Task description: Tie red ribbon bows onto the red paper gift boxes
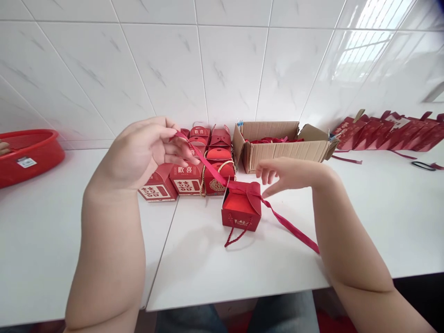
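A small red gift box point(242, 208) with a rope handle hanging at its front stands on the white table. A red ribbon point(291, 226) runs across the top of the box. Its left part rises to my left hand point(156, 143), which pinches the end between thumb and index finger, the other fingers loosely curled. The right part of the ribbon slants down onto the table and passes toward my right forearm. My right hand point(284, 176) is just right of the box, above the table, its fingers apart and holding nothing.
Several finished red boxes point(187, 178) stand behind and left of the box. An open cardboard box point(287, 155) with red ribbons is at the back. Red packets point(385, 134) lean on the wall at right, near a black loop point(423, 165). A red basin point(31, 155) sits far left, with another person's fingers.
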A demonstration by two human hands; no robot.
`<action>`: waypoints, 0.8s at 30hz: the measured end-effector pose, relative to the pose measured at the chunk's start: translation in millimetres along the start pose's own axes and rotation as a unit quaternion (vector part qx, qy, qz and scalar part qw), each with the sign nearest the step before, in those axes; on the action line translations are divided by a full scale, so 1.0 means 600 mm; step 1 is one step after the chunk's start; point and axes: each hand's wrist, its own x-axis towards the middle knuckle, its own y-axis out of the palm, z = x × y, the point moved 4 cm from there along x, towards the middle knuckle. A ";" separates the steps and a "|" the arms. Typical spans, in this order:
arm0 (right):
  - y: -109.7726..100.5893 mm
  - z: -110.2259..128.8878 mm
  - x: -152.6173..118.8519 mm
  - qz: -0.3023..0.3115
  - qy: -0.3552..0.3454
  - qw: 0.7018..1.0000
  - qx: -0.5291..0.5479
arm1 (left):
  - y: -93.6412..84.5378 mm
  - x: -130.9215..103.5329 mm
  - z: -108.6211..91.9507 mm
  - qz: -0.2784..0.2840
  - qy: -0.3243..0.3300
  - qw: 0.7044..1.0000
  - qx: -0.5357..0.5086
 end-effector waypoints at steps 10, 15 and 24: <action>0.052 -0.008 0.043 0.052 0.031 0.997 -0.046 | -0.016 -0.011 -0.019 -0.087 0.034 0.995 -0.040; 0.041 -0.003 0.039 0.041 0.026 0.998 -0.039 | -0.020 -0.016 -0.025 -0.089 0.036 0.995 -0.034; -0.007 -0.011 -0.019 0.019 0.021 0.999 0.026 | -0.024 -0.015 -0.023 -0.090 0.041 0.993 -0.058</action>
